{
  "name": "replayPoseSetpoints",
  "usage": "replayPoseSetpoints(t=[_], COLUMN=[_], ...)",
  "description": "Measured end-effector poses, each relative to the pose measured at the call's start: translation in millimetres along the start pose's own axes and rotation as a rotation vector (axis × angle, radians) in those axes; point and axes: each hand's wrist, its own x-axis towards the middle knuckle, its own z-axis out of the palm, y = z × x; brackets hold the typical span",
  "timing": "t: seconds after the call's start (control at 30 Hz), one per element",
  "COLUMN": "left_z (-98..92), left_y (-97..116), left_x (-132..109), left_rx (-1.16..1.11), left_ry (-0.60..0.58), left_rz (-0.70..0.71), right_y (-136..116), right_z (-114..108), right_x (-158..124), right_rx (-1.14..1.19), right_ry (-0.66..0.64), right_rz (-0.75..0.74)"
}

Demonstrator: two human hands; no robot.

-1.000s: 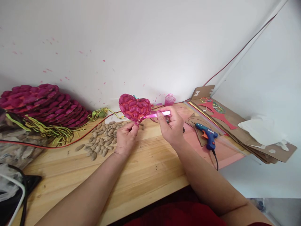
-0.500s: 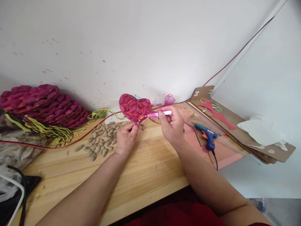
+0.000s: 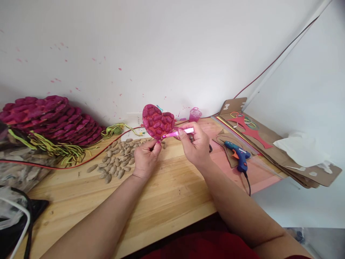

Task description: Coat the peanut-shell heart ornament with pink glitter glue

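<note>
A heart-shaped piece (image 3: 157,121), covered in magenta-painted peanuts, is held up above the table. My left hand (image 3: 147,156) pinches it at its lower point between thumb and fingers. My right hand (image 3: 196,144) is closed round a slim white paintbrush (image 3: 179,133), stained pink toward its tip. The brush tip touches or nearly touches the heart's lower right edge, near my left fingertips. Unpainted peanuts (image 3: 117,160) lie loose on the wooden table (image 3: 167,194) behind and left of my left hand.
Stacked magenta peanut pieces (image 3: 51,120) with yellow-green yarn (image 3: 64,153) stand at left. A pink-stained cup (image 3: 195,114) sits by the wall. To the right lie a blue glue gun (image 3: 239,154) and cardboard (image 3: 304,176). A red cord (image 3: 81,164) crosses the left side.
The heart has turned slightly and shifted a little to the right. The brush tip has moved slightly down and left along its lower edge. Both hands keep their holds.
</note>
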Motion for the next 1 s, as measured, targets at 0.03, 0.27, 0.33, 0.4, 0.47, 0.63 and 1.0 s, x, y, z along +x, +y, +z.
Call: replayPoseSetpoints(t=[0.03, 0.27, 0.33, 0.4, 0.47, 0.63, 1.0], left_z=[0.2, 0.9, 0.8, 0.5, 0.4, 0.8, 0.4], left_y=[-0.6, -3.1, -2.8, -2.5, -2.4, -4.4, -8.7], left_x=[0.1, 0.6, 0.5, 0.4, 0.2, 0.7, 1.1], left_rx=[0.009, 0.026, 0.023, 0.020, 0.021, 0.030, 0.174], left_ry=[0.005, 0.006, 0.007, 0.006, 0.004, 0.005, 0.006], left_rz=[0.005, 0.003, 0.001, -0.003, 0.000, 0.029, 0.176], right_y=[-0.1, -1.5, -1.0, -0.5, 0.0, 2.0, 1.4], right_z=[-0.5, -1.3, -0.6, -0.5, -0.6, 0.6, -1.1], right_x=[0.5, 1.5, 0.5, 0.6, 1.4, 1.9, 1.7], right_rx=[-0.022, 0.002, 0.003, -0.006, -0.007, 0.048, -0.033], right_ry=[0.008, 0.033, 0.016, 0.023, 0.043, 0.019, 0.003], right_rz=[0.001, 0.019, 0.029, 0.042, 0.052, 0.034, 0.023])
